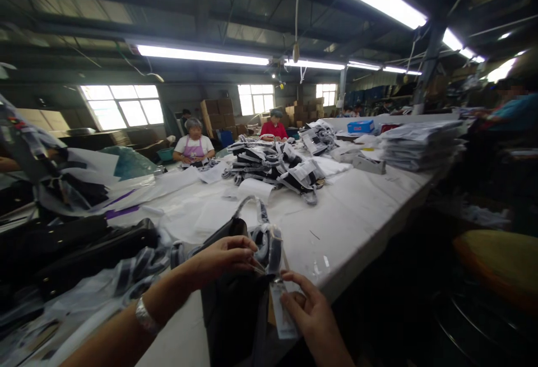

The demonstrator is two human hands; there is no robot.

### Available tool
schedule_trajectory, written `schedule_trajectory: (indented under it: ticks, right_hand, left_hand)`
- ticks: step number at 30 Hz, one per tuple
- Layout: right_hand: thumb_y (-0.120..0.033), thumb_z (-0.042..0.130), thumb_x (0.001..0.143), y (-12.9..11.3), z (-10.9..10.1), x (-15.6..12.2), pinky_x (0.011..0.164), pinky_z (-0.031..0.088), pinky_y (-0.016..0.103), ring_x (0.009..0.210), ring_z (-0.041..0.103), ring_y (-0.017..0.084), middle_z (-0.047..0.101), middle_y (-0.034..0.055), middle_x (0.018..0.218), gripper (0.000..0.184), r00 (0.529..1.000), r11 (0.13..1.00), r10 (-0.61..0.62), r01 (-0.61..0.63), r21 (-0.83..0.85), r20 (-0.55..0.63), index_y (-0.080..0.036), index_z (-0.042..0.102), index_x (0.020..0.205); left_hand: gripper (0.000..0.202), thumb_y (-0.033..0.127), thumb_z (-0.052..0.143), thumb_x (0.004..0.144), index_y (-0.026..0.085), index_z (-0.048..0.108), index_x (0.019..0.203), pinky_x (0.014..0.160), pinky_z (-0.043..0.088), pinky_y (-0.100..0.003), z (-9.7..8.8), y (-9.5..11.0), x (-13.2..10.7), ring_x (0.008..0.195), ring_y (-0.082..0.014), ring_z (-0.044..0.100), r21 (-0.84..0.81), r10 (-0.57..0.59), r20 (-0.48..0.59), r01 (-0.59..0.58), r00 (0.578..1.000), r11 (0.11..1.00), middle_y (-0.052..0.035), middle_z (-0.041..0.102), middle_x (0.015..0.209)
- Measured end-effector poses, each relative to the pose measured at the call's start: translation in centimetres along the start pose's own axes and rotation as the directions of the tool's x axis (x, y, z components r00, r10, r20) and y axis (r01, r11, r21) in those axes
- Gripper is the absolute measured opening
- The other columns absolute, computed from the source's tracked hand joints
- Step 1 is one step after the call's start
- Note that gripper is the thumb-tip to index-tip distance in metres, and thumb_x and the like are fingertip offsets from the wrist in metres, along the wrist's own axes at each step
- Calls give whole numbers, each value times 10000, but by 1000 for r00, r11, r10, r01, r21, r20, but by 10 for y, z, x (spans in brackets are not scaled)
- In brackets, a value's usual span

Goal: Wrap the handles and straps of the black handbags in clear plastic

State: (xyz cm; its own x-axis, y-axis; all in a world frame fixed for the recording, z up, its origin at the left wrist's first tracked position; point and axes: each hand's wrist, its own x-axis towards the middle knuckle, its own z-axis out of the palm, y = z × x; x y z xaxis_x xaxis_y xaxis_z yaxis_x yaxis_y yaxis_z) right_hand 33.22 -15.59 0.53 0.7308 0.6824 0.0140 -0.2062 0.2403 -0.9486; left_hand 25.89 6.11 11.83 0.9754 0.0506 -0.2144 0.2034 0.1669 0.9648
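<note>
A black handbag (pixel 233 311) stands upright at the near edge of the table, its looped handles (pixel 274 249) wrapped in clear plastic. My left hand (pixel 229 255), with a silver bracelet on the wrist, reaches over the bag's top. Its fingers are pinched on a thin pale cord (pixel 259 269) beside the handle base. On the bag's right side hangs a tag in a clear plastic sleeve (pixel 283 311), with a brown card (pixel 271 312) behind it. My right hand (pixel 309 305) has its curled fingers and thumb closed at the tag's upper edge.
Black bags (pixel 96 249) and plastic-wrapped straps (pixel 134 272) lie at left. A heap of wrapped straps (pixel 273 162) covers mid-table, with stacked flat packs (pixel 420 143) and a blue box (pixel 360 126) beyond. Several people work around. A round stool (pixel 500 260) stands right.
</note>
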Motion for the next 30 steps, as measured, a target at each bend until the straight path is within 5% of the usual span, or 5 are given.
schedule_trajectory:
  ticks: [4, 8, 15, 20, 30]
  right_hand:
    - [-444, 730, 792, -3, 7, -7, 929, 487, 371, 1032, 642, 277, 724, 90, 1082, 282, 993, 994, -113, 112, -4, -34, -190, 735, 916]
    - [-402, 703, 826, -12, 17, -12, 1068, 412, 423, 1202, 576, 300, 690, 78, 1224, 311, 991, 992, -121, 117, 55, 60, -239, 727, 1090]
    - [-403, 658, 858, -25, 27, -3, 760, 546, 288, 877, 700, 246, 765, 41, 959, 182, 922, 838, -387, 345, -423, -14, -282, 769, 937]
    - [-373, 664, 862, -27, 30, 7, 789, 510, 269, 866, 699, 228, 767, 34, 961, 160, 842, 702, -538, 437, -563, -17, -292, 763, 959]
    - [-410, 598, 902, -48, 34, 9, 775, 498, 288, 909, 694, 246, 766, 25, 1012, 232, 928, 706, -368, 319, -633, 57, -325, 741, 1064]
  left_hand:
    - [174, 248, 703, 848, 146, 686, 988, 806, 493, -263, 12, -10, -7, 785, -133, 648, -153, 96, 8, -94, 995, 984, -44, 680, 841]
    - [313, 215, 744, 816, 135, 697, 1115, 762, 467, -215, 17, -19, -10, 736, -94, 609, -114, 204, -7, -203, 979, 972, -52, 690, 910]
    - [436, 273, 791, 765, 154, 695, 1174, 762, 492, -271, 20, -31, -10, 621, -82, 621, 2, 263, -118, -264, 958, 964, -107, 735, 1081]
    - [444, 293, 801, 747, 164, 706, 1162, 787, 507, -280, 27, -32, -13, 649, -96, 652, 31, 273, -146, -272, 951, 962, -106, 741, 1104]
    - [522, 324, 830, 699, 146, 697, 1172, 832, 522, -321, 25, -45, -9, 932, -243, 698, 48, 329, -224, -327, 917, 944, -105, 769, 1035]
